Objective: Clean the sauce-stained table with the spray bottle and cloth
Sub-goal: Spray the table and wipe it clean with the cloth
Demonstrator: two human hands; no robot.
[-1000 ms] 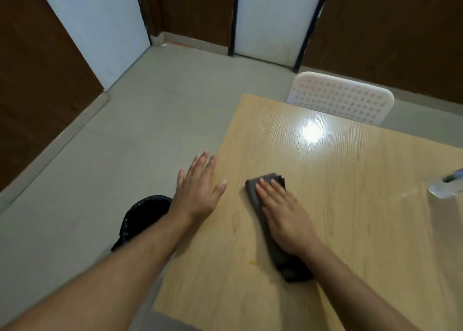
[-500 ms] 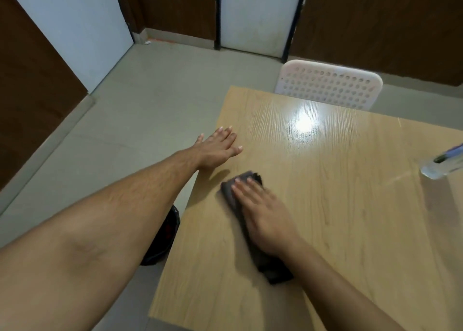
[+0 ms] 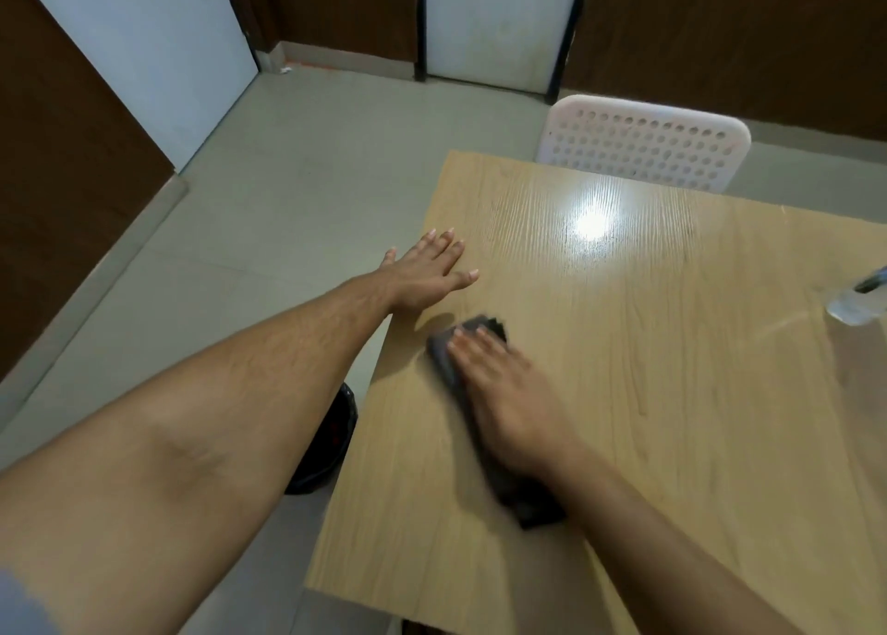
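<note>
A dark grey cloth [image 3: 449,360] lies folded on the light wooden table [image 3: 672,394], near its left edge. My right hand [image 3: 504,394] presses flat on the cloth with straight fingers; the cloth sticks out beyond the fingertips and behind the wrist. My left hand [image 3: 427,274] rests flat on the table's left edge, fingers spread, a little beyond the cloth. The clear spray bottle [image 3: 859,300] lies at the right border of the view, cut off. No sauce stain shows on the tabletop.
A white perforated chair [image 3: 643,147] stands against the table's far edge. A black bin [image 3: 331,442] sits on the grey floor under the table's left side, partly hidden by my left forearm. Walls and doors close the room beyond.
My left hand moved forward from beside the cloth onto the table's left edge further away. My right hand slid the cloth, and the small orange spot near it no longer shows.
</note>
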